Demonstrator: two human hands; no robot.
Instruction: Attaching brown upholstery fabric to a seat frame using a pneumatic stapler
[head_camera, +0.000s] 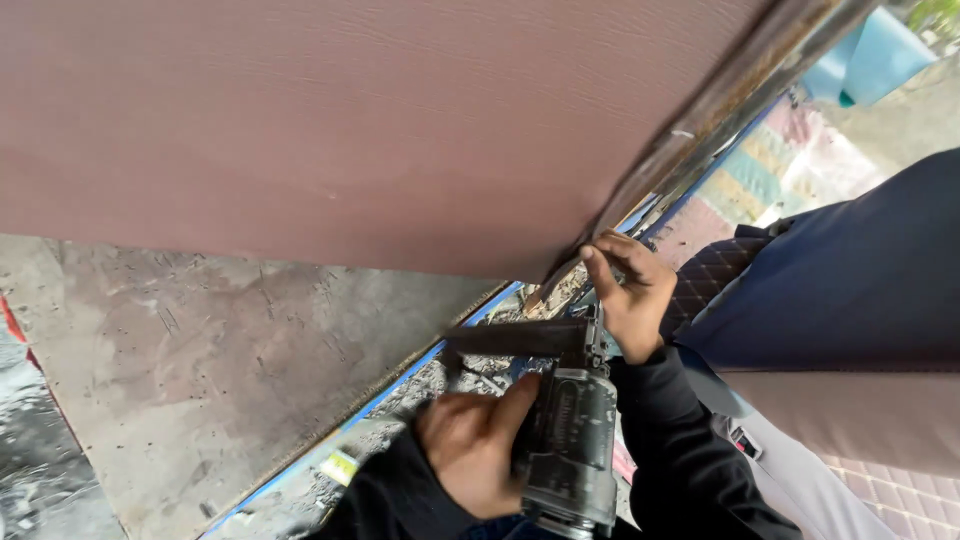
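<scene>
A grey power tool (572, 450) is gripped by the left hand (475, 450), thumb laid along its body. The right hand (628, 290) is curled narrowly at the lower edge of a large brown panel (330, 120), fingertips pressed on the rusty metal frame (700, 110); whether anything is pinched cannot be told. A dark flat metal bar (510, 338) juts from the tool's head, just below the panel. Beneath lies a scratched grey sheet (230, 340), blue-edged.
</scene>
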